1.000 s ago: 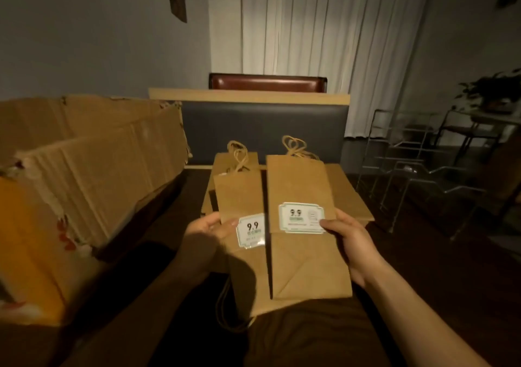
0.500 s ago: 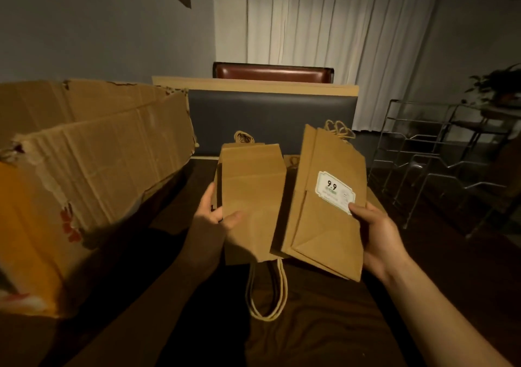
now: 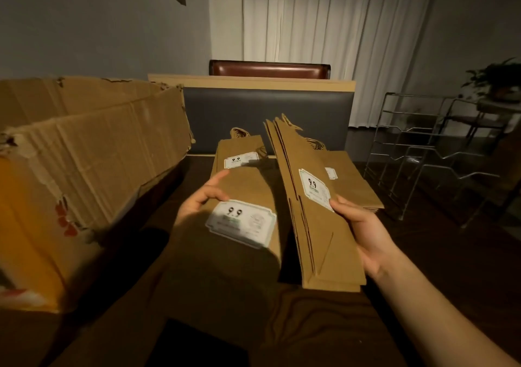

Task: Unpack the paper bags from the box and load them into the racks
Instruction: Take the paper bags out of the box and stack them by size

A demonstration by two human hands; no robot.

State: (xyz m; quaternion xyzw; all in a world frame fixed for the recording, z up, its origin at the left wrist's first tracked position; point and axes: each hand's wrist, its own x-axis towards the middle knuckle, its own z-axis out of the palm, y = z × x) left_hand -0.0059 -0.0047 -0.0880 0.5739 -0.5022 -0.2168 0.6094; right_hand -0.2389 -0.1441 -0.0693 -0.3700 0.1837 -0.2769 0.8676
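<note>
left hand (image 3: 201,204) clamped on flat bag (image 3: 242,225), label now up | right hand (image 3: 363,235) gripping bag stack (image 3: 315,220), tilted on edge since a second ago | racks (image 3: 428,152) empty, loading next

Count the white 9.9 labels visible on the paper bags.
4: on the left hand's bag, the right hand's stack, the far left table bag, and one partly hidden behind the stack. Others may be covered.

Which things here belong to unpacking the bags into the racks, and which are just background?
Job:
- left hand, holding a bag
- right hand, holding a tilted bundle of bags
- bags lying on the table
- cardboard box
- wire racks

Background:
- chair
- curtain
- plant
- dark panel
</note>
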